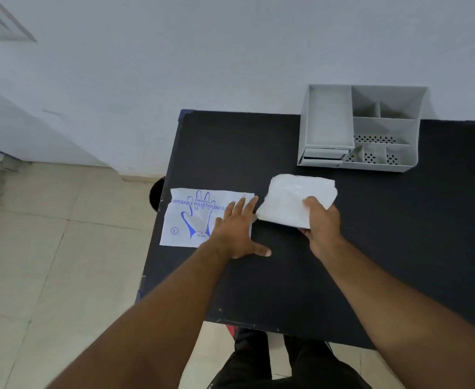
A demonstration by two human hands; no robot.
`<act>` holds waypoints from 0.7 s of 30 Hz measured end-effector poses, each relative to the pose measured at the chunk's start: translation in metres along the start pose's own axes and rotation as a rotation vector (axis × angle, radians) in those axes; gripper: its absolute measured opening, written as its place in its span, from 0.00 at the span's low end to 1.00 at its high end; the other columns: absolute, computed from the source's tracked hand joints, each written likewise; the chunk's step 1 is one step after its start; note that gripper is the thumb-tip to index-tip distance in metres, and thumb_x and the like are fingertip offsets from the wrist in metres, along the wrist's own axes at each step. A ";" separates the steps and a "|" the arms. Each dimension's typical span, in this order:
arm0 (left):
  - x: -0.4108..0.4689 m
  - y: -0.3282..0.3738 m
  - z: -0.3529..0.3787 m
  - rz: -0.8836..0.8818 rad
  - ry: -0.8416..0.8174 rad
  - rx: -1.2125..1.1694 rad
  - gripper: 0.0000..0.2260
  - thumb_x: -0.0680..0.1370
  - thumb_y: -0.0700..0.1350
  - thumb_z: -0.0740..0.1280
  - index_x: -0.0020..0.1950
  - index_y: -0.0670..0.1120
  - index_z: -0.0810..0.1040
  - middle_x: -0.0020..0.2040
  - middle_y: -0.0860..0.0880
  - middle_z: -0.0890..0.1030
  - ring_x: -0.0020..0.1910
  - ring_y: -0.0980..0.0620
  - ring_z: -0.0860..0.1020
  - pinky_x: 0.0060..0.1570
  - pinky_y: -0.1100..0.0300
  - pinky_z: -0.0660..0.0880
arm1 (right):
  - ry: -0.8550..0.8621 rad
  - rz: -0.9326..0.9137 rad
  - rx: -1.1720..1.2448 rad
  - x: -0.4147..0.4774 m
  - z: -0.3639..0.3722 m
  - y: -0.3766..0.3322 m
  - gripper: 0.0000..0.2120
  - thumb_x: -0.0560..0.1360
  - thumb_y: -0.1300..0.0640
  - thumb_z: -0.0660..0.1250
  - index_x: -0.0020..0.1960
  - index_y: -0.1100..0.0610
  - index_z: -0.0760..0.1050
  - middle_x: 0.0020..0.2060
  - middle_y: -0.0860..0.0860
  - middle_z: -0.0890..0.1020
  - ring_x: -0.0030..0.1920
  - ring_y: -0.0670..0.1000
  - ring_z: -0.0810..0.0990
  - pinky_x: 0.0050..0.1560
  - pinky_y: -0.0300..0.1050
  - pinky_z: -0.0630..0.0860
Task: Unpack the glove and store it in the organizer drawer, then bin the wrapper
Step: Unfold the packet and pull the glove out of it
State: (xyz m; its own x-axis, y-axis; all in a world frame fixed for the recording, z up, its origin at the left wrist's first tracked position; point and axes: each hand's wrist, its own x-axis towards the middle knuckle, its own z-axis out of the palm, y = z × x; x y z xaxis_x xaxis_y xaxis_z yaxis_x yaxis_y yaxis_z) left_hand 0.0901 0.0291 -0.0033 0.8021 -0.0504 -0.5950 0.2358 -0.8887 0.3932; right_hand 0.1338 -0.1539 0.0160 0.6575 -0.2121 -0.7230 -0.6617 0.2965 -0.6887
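A white paper wrapper (194, 217) printed with a blue glove outline lies flat at the left edge of the black table (272, 290). My left hand (236, 231) rests flat on the wrapper's right end, fingers spread. My right hand (320, 220) grips the near edge of a folded translucent white glove (292, 197), just right of the wrapper and slightly raised. A grey desk organizer (328, 122) stands at the table's far right; its small drawer (324, 155) at the lower left front looks slightly pulled out.
A round dark bin (156, 193) stands on the tiled floor just left of the table, partly hidden by the table's edge. A white wall runs behind the table. My legs show below the table's near edge.
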 end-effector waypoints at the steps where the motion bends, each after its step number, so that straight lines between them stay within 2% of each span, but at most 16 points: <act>1: 0.000 0.007 -0.005 0.018 0.049 -0.097 0.61 0.60 0.66 0.79 0.80 0.58 0.41 0.82 0.51 0.47 0.80 0.47 0.46 0.76 0.41 0.54 | 0.005 -0.031 0.031 -0.002 -0.001 -0.006 0.14 0.76 0.61 0.66 0.60 0.50 0.76 0.52 0.49 0.83 0.51 0.51 0.82 0.46 0.50 0.81; 3: 0.001 0.020 -0.012 0.016 0.140 -0.366 0.61 0.59 0.65 0.80 0.81 0.57 0.45 0.81 0.51 0.53 0.79 0.49 0.51 0.74 0.51 0.56 | 0.021 -0.133 0.047 -0.006 -0.006 -0.016 0.13 0.75 0.62 0.66 0.57 0.49 0.77 0.51 0.48 0.83 0.53 0.50 0.82 0.50 0.49 0.81; 5: 0.003 0.033 -0.022 -0.030 0.177 -0.656 0.56 0.61 0.65 0.79 0.81 0.57 0.50 0.80 0.52 0.58 0.78 0.50 0.58 0.70 0.52 0.65 | 0.032 -0.286 -0.022 -0.014 -0.007 -0.027 0.13 0.75 0.63 0.66 0.56 0.50 0.77 0.49 0.46 0.83 0.51 0.48 0.82 0.47 0.43 0.80; 6: 0.005 0.042 -0.027 -0.053 0.178 -0.773 0.52 0.64 0.67 0.76 0.80 0.56 0.53 0.78 0.52 0.61 0.76 0.49 0.62 0.64 0.53 0.71 | 0.046 -0.376 -0.079 -0.017 -0.008 -0.033 0.13 0.74 0.63 0.67 0.56 0.51 0.77 0.48 0.45 0.83 0.50 0.46 0.82 0.45 0.41 0.79; 7: 0.007 0.051 -0.033 -0.088 0.165 -0.870 0.45 0.68 0.69 0.72 0.79 0.55 0.59 0.76 0.52 0.66 0.73 0.49 0.68 0.57 0.56 0.74 | 0.061 -0.466 -0.138 -0.019 -0.009 -0.039 0.13 0.74 0.62 0.67 0.56 0.51 0.77 0.47 0.45 0.83 0.49 0.46 0.82 0.44 0.40 0.79; 8: 0.010 0.060 -0.037 -0.132 0.136 -0.956 0.39 0.71 0.72 0.66 0.76 0.53 0.65 0.72 0.51 0.72 0.67 0.49 0.75 0.53 0.55 0.73 | 0.084 -0.554 -0.203 -0.022 -0.010 -0.044 0.12 0.73 0.61 0.67 0.55 0.52 0.78 0.45 0.45 0.83 0.47 0.45 0.82 0.43 0.41 0.79; 10: 0.011 0.081 -0.047 -0.184 0.045 -1.131 0.35 0.74 0.74 0.56 0.69 0.51 0.74 0.64 0.49 0.80 0.56 0.48 0.81 0.57 0.48 0.70 | 0.134 -0.712 -0.333 -0.026 -0.014 -0.055 0.09 0.74 0.59 0.67 0.54 0.54 0.78 0.40 0.43 0.80 0.40 0.45 0.80 0.40 0.40 0.77; 12: 0.012 0.098 -0.056 -0.172 -0.057 -1.332 0.36 0.74 0.75 0.54 0.66 0.48 0.77 0.59 0.46 0.83 0.54 0.45 0.83 0.61 0.44 0.69 | 0.153 -0.856 -0.473 -0.029 -0.016 -0.063 0.08 0.75 0.59 0.67 0.53 0.57 0.79 0.36 0.46 0.80 0.35 0.46 0.77 0.37 0.38 0.75; 13: 0.013 0.106 -0.060 -0.153 -0.089 -1.415 0.37 0.74 0.75 0.55 0.65 0.47 0.78 0.58 0.45 0.84 0.55 0.44 0.83 0.61 0.44 0.69 | 0.134 -0.926 -0.538 -0.029 -0.019 -0.066 0.08 0.75 0.61 0.67 0.53 0.57 0.80 0.37 0.48 0.81 0.36 0.46 0.77 0.38 0.35 0.73; 15: 0.014 0.124 -0.067 -0.124 -0.116 -1.530 0.36 0.74 0.73 0.59 0.65 0.45 0.79 0.59 0.43 0.84 0.54 0.43 0.82 0.58 0.46 0.71 | 0.015 -1.048 -0.672 -0.025 -0.029 -0.069 0.12 0.74 0.63 0.67 0.55 0.54 0.82 0.46 0.48 0.84 0.45 0.44 0.79 0.48 0.28 0.72; 16: 0.013 0.132 -0.070 -0.117 -0.114 -1.577 0.33 0.75 0.70 0.61 0.66 0.45 0.78 0.60 0.42 0.83 0.54 0.43 0.82 0.58 0.47 0.73 | -0.063 -1.110 -0.783 -0.020 -0.035 -0.069 0.15 0.72 0.63 0.68 0.56 0.52 0.83 0.52 0.48 0.85 0.53 0.46 0.80 0.57 0.33 0.72; 17: 0.014 0.139 -0.071 -0.128 -0.093 -1.614 0.28 0.78 0.64 0.63 0.67 0.45 0.78 0.60 0.41 0.83 0.55 0.42 0.82 0.59 0.47 0.75 | -0.128 -1.163 -0.933 -0.014 -0.041 -0.068 0.17 0.71 0.62 0.69 0.58 0.49 0.82 0.58 0.49 0.84 0.60 0.50 0.79 0.65 0.41 0.71; 18: 0.016 0.145 -0.071 -0.157 -0.066 -1.625 0.23 0.80 0.58 0.65 0.68 0.44 0.77 0.60 0.40 0.83 0.55 0.42 0.83 0.59 0.46 0.77 | -0.183 -1.187 -1.090 -0.010 -0.046 -0.068 0.19 0.71 0.59 0.70 0.61 0.47 0.81 0.63 0.49 0.81 0.66 0.53 0.76 0.69 0.49 0.69; 19: 0.019 0.149 -0.070 -0.202 -0.022 -1.606 0.20 0.80 0.51 0.67 0.69 0.43 0.76 0.59 0.40 0.83 0.55 0.42 0.83 0.58 0.45 0.78 | -0.228 -1.187 -1.224 -0.008 -0.051 -0.068 0.21 0.72 0.55 0.69 0.64 0.46 0.78 0.67 0.49 0.79 0.70 0.55 0.72 0.71 0.54 0.66; 21: 0.022 0.151 -0.066 -0.281 0.081 -1.507 0.17 0.80 0.42 0.67 0.69 0.40 0.74 0.58 0.39 0.83 0.55 0.39 0.83 0.58 0.41 0.78 | -0.329 -1.152 -1.375 -0.007 -0.059 -0.070 0.23 0.74 0.47 0.67 0.69 0.44 0.74 0.72 0.47 0.73 0.75 0.54 0.65 0.72 0.55 0.62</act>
State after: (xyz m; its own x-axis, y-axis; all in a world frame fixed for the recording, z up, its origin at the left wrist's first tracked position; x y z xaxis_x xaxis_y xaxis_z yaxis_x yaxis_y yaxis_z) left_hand 0.1797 -0.0761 0.0890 0.6527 0.1032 -0.7505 0.6593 0.4107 0.6298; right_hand 0.1545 -0.2285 0.0661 0.8723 0.4888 0.0131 0.4411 -0.7749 -0.4528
